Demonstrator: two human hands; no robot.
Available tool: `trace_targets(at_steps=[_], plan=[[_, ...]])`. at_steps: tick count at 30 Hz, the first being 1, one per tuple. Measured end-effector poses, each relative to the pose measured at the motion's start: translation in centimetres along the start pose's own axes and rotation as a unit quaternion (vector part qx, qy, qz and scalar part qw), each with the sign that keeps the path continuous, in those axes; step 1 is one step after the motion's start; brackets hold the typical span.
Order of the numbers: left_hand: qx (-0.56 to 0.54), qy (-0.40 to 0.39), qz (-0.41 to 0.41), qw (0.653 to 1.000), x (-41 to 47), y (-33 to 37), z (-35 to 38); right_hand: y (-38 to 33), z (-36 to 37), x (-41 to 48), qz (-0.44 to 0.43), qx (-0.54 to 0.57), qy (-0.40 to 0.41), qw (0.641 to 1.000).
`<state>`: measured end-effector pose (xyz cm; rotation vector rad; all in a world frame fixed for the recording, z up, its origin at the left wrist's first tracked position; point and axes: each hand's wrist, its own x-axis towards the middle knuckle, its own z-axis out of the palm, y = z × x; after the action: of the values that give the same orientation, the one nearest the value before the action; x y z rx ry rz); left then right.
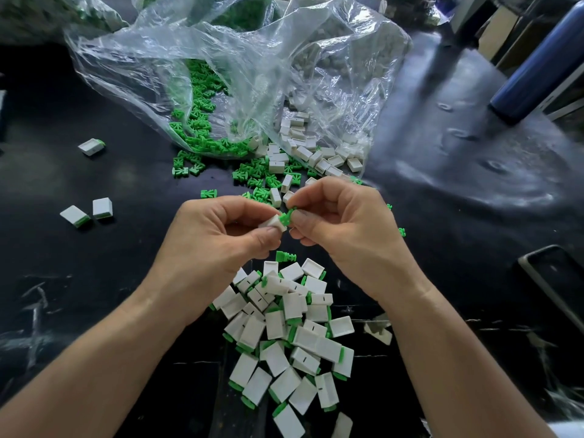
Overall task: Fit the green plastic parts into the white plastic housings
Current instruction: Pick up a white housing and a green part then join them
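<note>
The worktop (pixel 126 263) is black, glossy and scuffed, with glare smeared across its right side. Above its middle my left hand (pixel 221 229) pinches a small boxy white housing (pixel 275 223). My right hand (pixel 341 222) pinches a ridged green part (pixel 286 216) at the housing's open end. A crinkled clear bag (pixel 252 74) spills loose parts near the far edge, and assembled pieces (pixel 284 343) are heaped at the near edge.

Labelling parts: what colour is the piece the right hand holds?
The part in the right hand is green; head view.
</note>
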<state>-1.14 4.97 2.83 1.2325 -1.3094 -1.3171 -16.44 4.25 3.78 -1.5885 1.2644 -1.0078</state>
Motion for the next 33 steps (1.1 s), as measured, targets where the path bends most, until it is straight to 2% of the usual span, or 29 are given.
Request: trace_targets(at_steps=[3,12,23,25,27,30,33], plan=[[-0.007,-0.009,0.004,1.000,-0.04,0.21,0.18,0.01,0.15,-0.04,-0.012,-0.035,0.004,0.999],[-0.003,0.006,0.011,1.000,-0.09,0.18,0.20,0.12,-0.33,0.02,-0.003,-0.018,0.005,1.000],[0.101,0.019,0.052,0.993,-0.27,-0.15,0.12,0.22,0.41,-0.22,-0.038,-0.137,-0.001,0.990],[0.081,0.022,0.054,0.995,-0.15,-0.10,0.10,0.12,0.45,-0.20,-0.041,-0.105,0.007,0.994],[0.037,0.025,0.051,0.998,0.00,-0.02,-0.01,-0.15,0.42,-0.20,-0.022,-0.009,-0.002,1.000],[0.012,0.007,0.058,0.998,-0.11,0.16,-0.07,-0.41,0.23,-0.23,0.024,0.129,-0.040,0.991],[0.009,-0.002,0.083,0.997,-0.31,0.30,0.03,-0.37,0.00,-0.24,0.056,0.164,-0.050,0.984]])
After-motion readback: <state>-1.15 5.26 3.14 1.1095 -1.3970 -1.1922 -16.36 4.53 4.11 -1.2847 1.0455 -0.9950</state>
